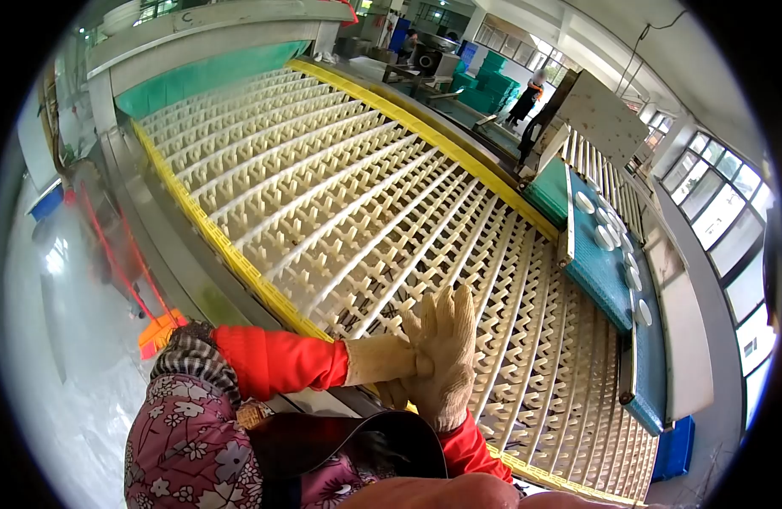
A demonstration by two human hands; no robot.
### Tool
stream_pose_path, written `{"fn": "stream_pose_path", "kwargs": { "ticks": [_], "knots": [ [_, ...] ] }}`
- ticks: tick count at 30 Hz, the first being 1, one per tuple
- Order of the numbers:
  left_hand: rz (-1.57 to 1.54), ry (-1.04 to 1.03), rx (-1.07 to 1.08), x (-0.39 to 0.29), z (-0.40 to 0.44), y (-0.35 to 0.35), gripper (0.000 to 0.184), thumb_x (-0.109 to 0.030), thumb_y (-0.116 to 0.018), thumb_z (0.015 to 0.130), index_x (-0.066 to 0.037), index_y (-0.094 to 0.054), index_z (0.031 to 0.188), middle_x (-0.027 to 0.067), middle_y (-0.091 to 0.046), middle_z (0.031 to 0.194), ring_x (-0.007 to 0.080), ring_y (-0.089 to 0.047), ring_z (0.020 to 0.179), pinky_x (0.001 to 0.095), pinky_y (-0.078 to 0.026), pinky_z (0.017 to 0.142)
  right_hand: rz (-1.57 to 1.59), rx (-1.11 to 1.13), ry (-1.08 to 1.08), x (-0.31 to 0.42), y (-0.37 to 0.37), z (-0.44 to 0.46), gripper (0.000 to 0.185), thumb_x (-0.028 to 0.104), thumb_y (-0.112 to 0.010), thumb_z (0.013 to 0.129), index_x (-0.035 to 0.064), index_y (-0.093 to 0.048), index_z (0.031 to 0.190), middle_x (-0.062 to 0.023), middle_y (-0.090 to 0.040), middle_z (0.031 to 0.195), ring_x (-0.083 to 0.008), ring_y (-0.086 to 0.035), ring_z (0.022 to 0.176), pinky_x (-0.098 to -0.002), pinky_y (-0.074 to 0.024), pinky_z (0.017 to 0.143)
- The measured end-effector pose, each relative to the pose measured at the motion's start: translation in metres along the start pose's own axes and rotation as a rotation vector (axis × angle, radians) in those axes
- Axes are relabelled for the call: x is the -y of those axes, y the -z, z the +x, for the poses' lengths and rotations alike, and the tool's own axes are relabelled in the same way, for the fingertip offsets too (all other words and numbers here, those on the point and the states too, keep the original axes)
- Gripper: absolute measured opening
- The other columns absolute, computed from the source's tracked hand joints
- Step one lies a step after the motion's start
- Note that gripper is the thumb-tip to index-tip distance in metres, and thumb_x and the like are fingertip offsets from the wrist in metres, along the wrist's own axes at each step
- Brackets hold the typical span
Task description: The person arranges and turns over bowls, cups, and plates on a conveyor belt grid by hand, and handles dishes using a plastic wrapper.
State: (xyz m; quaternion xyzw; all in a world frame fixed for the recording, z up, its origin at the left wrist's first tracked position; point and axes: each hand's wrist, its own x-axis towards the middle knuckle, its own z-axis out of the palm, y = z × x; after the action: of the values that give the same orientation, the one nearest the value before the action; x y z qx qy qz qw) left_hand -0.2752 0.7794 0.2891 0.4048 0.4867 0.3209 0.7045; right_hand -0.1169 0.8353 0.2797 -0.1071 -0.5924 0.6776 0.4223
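Note:
Both my hands wear cream knitted work gloves below red sleeves, and they meet above a wide conveyor belt (391,246) of pale pegs and rods. My left hand (382,360) comes in from the left, its fingers wrapped around the lower part of the right-hand glove (448,397). Fingers up and stretched out, my right hand (446,343) holds nothing that I can see. Part of its thumb side is hidden behind the left glove. Yellow edge strips (425,131) border the peg belt, and no dishes show on the visible pegs.
A blue-green side belt (588,254) at right carries several white dishes (616,229). Metal machine housing (213,30) spans the far end. A person (526,97) stands in the background near green crates (490,85). An orange brush head (159,332) lies left, a blue bin (675,450) lower right.

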Motion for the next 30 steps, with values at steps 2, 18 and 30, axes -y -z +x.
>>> {"fn": "stream_pose_path", "kwargs": {
  "ticks": [2,18,30],
  "knots": [
    [-0.055,0.055,-0.03,0.001,0.004,-0.004,0.047,-0.041,-0.067,0.104,0.003,-0.08,0.101,0.022,-0.081,0.08,0.0282,-0.077,0.059,0.0381,-0.064,0.056,-0.007,-0.008,-0.021,0.003,0.0,0.005,0.103,0.002,-0.069,0.103,0.0155,-0.008,0.184,-0.0168,-0.015,0.189,-0.0369,-0.023,0.173,-0.0549,-0.037,0.134],
    [0.82,-0.373,0.064,0.056,0.058,-0.014,0.033,-0.039,-0.074,0.103,-0.008,-0.085,0.105,0.0157,-0.081,0.098,0.0293,-0.08,0.088,0.0441,-0.062,0.076,0.22,-0.129,-0.317,0.026,0.038,-0.02,0.095,0.07,-0.046,0.115,0.002,-0.026,0.179,-0.0264,-0.03,0.183,-0.0471,-0.043,0.162,-0.0616,-0.0431,0.13],
    [0.79,-0.598,-0.24,0.009,0.035,-0.019,0.035,-0.044,-0.079,0.105,-0.011,-0.087,0.115,0.0172,-0.083,0.096,0.0333,-0.082,0.09,0.0407,-0.062,0.079,-0.256,-0.261,-0.516,0.033,0.082,-0.08,0.042,0.013,-0.068,0.112,-0.0084,-0.067,0.149,-0.0153,-0.077,0.133,-0.0212,-0.076,0.119,-0.0323,-0.059,0.105]
  ]
}}
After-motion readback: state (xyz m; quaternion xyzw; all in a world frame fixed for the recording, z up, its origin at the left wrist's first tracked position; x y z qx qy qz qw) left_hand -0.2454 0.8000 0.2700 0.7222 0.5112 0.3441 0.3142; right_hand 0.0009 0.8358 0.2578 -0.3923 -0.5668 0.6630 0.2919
